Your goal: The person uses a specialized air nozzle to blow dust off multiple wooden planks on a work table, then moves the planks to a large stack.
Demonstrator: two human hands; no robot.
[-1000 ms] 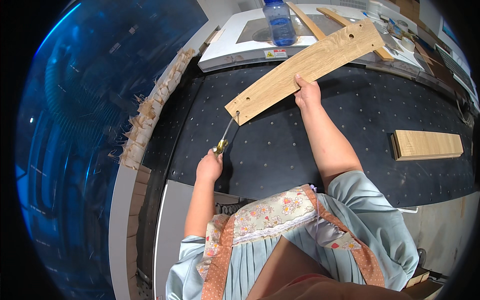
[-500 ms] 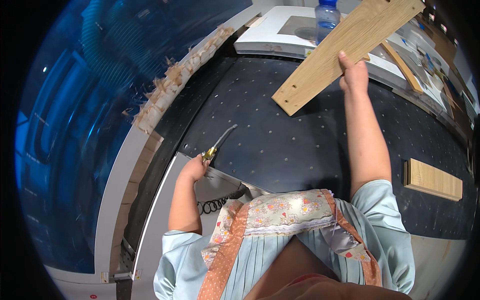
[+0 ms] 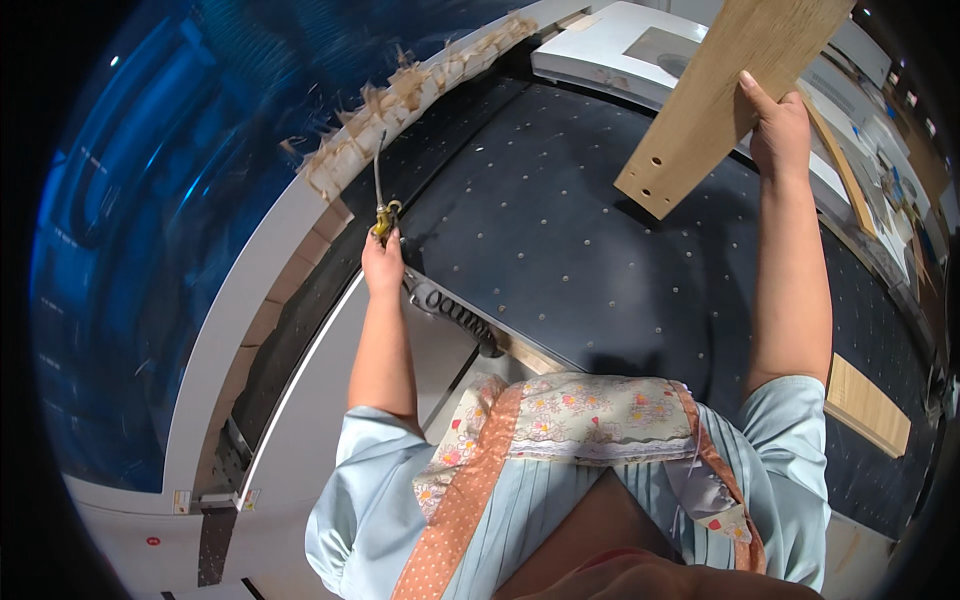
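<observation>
My left hand [image 3: 383, 262] is closed round the handle of a brass-coloured air blow gun [image 3: 384, 218], its thin metal nozzle pointing away from me toward the frayed strip. A black coiled hose [image 3: 455, 308] runs below it along the table's near edge. My right hand [image 3: 783, 130] grips the right edge of a long light-wood board [image 3: 715, 100], thumb on its face. The board slants above the table, its near end showing a few drilled holes. Its far end runs out of view at the top.
Round studs dot the dark table [image 3: 540, 220]. At left stands a blue machine housing [image 3: 130, 300], edged by a frayed pale strip [image 3: 410, 105]. A white machine part [image 3: 600, 45] lies beyond the table. Short wooden boards [image 3: 868, 408] lie stacked at right, and a narrow wood strip [image 3: 840, 165] lies behind my right hand.
My left hand has reached farther forward, and the blow gun's nozzle has swung from pointing right to pointing away. The view has shifted, and the board now stands more steeply.
</observation>
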